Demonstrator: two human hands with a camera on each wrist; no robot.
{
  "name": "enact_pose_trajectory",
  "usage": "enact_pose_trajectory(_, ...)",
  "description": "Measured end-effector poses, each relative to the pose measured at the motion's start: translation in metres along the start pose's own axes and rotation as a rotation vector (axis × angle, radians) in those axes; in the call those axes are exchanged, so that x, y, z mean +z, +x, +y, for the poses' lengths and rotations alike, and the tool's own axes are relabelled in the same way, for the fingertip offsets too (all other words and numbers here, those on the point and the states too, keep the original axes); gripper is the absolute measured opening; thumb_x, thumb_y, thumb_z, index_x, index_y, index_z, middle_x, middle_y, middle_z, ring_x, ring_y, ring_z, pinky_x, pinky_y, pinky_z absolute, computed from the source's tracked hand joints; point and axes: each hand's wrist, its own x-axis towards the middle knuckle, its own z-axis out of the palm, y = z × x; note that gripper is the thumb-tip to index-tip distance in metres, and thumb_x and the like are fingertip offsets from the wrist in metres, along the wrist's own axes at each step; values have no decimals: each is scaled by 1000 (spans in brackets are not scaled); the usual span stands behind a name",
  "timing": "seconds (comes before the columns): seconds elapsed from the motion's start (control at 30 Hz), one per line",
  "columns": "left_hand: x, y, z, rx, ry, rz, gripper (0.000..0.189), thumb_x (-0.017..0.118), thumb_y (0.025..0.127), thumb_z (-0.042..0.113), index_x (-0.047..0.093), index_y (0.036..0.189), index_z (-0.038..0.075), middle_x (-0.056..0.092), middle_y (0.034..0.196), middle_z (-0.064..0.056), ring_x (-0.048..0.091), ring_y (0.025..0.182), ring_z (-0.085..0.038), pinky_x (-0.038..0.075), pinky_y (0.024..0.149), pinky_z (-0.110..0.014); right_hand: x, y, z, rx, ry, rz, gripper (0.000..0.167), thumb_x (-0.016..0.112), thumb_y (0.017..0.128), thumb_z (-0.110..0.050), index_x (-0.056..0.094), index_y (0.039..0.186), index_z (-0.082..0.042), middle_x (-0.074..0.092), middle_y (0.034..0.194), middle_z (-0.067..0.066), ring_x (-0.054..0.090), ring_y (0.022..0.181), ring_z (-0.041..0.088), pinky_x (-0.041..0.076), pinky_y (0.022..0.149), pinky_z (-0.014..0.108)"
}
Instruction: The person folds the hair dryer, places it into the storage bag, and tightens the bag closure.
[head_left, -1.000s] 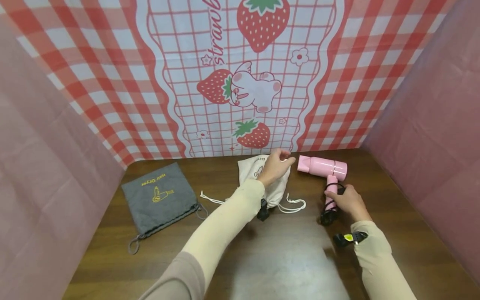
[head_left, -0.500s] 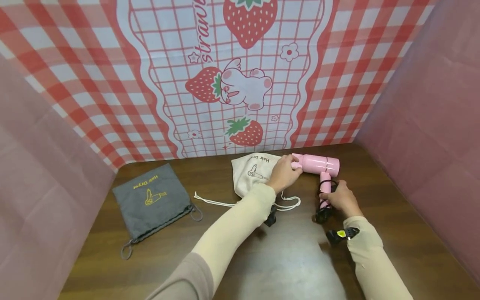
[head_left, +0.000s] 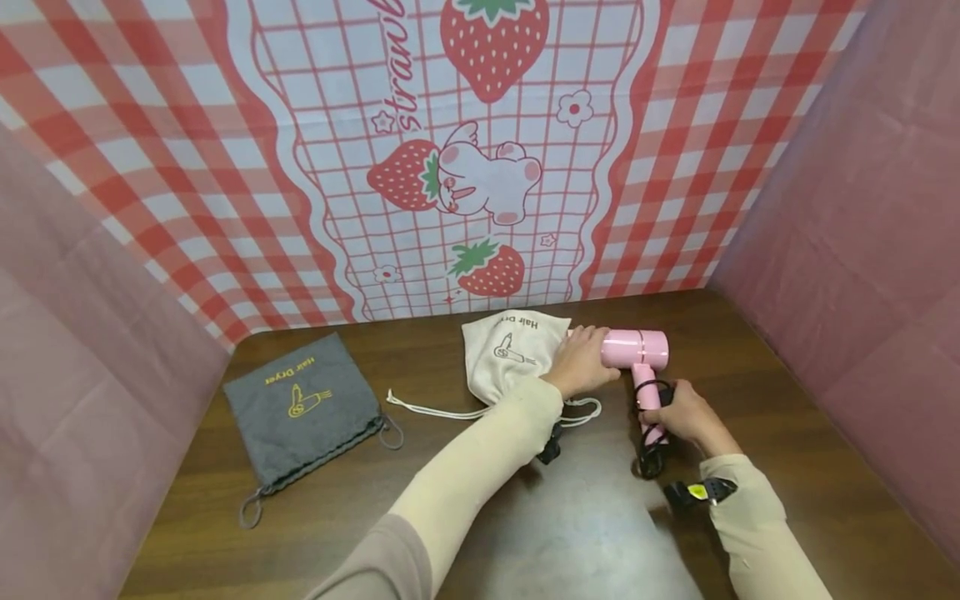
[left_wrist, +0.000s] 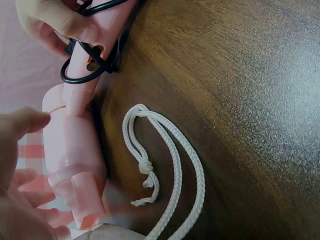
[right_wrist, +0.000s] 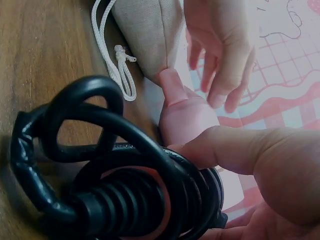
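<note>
A pink hair dryer (head_left: pixel 637 348) lies at the back right of the table. My right hand (head_left: pixel 686 417) grips its handle together with the looped black cord (right_wrist: pixel 145 130). Over the nozzle end my left hand (head_left: pixel 585 362) hovers with loosely spread fingers; in the left wrist view a gap shows between its thumb and the barrel. The nozzle (left_wrist: pixel 85 195) points at a cream drawstring pouch (head_left: pixel 502 358) printed with a dryer, and its tip meets or nearly meets the cloth. In the head view the left hand hides the nozzle and the pouch's right edge.
On the left of the wooden table (head_left: pixel 600 517) a grey drawstring pouch (head_left: pixel 300 408) lies flat. White cords (head_left: pixel 435 407) trail from the cream pouch on both sides. A checked strawberry cloth (head_left: pixel 480 167) hangs along the back, with pink cloth walls at the sides.
My left hand has moved right, from above the cream pouch to the dryer's nozzle. The dryer, in my right hand, has shifted slightly left and nearer to me, closer to the pouch.
</note>
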Motion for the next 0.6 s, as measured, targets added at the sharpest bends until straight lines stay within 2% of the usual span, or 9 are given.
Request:
enact_pose_trajectory(0.07,2,-1,1,-21,-10,-55,74,71,82,43,41,146,20,43,151,-3,37,143,-24,31,116,-41,0,0,0,-5,-8,0,71,74,78,-21,39,122,22,55,105,33,56,90,37,48,79,45)
enact_pose_trajectory(0.13,4,-2,2,-38,-19,-87,76,71,83,43,39,148,21,37,156,-4,34,144,-24,32,116,-42,1,-1,-1,10,-18,6,72,73,81,-29,40,120,21,56,104,33,56,90,37,49,79,45)
enact_pose_trajectory(0.27,6,-2,1,-53,-27,-88,75,71,83,39,39,148,22,35,157,-4,37,142,-21,35,114,-41,5,-1,-2,69,-15,36,82,67,86,-42,34,126,21,52,114,38,54,98,42,48,83,50)
enact_pose_trajectory(0.43,5,0,1,-51,-21,-76,71,69,86,36,38,148,22,38,155,-1,39,140,-18,38,111,-39,8,1,-3,61,48,130,65,68,85,-27,40,121,20,52,112,37,54,97,42,47,80,48)
enact_pose_trajectory(0.6,4,1,2,-61,1,-54,68,69,86,35,40,146,22,44,150,1,44,136,-18,41,107,-38,9,0,-4,37,172,201,56,72,83,-18,47,116,20,54,105,31,53,92,36,46,72,33)
